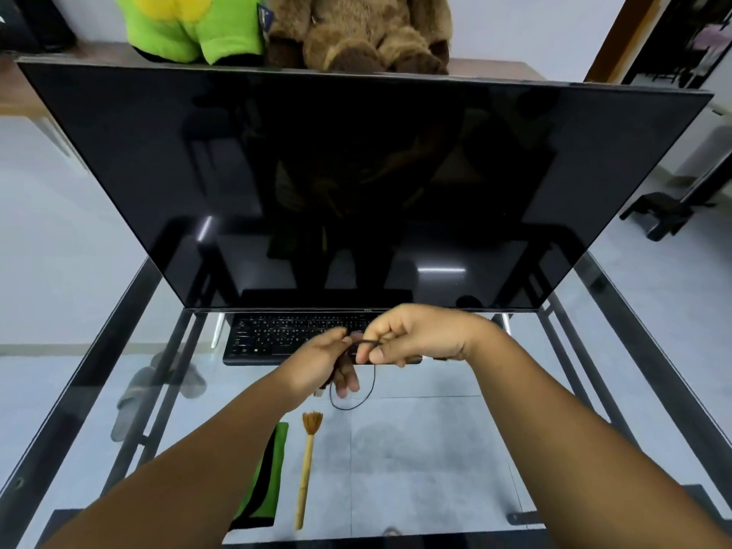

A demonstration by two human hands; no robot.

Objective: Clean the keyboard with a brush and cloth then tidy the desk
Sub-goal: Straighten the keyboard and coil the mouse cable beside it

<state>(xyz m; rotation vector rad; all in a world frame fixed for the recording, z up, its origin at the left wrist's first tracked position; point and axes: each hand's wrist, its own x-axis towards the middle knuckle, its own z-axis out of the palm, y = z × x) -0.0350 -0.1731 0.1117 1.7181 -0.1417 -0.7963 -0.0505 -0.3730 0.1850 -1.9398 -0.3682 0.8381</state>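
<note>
Both hands meet over the near edge of the keyboard [301,338], each pinching a thin black cord [366,384]. On the left hand [321,364], thumb and forefinger close on the cord near its upper end while the other fingers hang curled below; the right hand [412,336] grips the same stretch between thumb and bent forefinger, knuckles turned up. Below the hands the cord drops into a loose loop that hangs just above the glass. A small dark piece seems to sit at the pinched end, though it is too hidden by the fingers to make out.

That black keyboard lies flat on the glass counter [435,449], tucked right under the lower edge of a large dark screen [356,184] that leans back and fills most of the view. Nearer the person, a brush [308,461] with a pale wooden handle and brown bristles lies on the glass, bristles pointing toward the keyboard. Just left of it rests a folded green and black cloth [265,481], partly covered by the left forearm.

Through the glass a pair of grey slippers [158,390] shows on the floor at the left. Behind the screen, a green plush toy [190,29] and a brown plush bear [364,33] sit on a wooden shelf [495,69].
</note>
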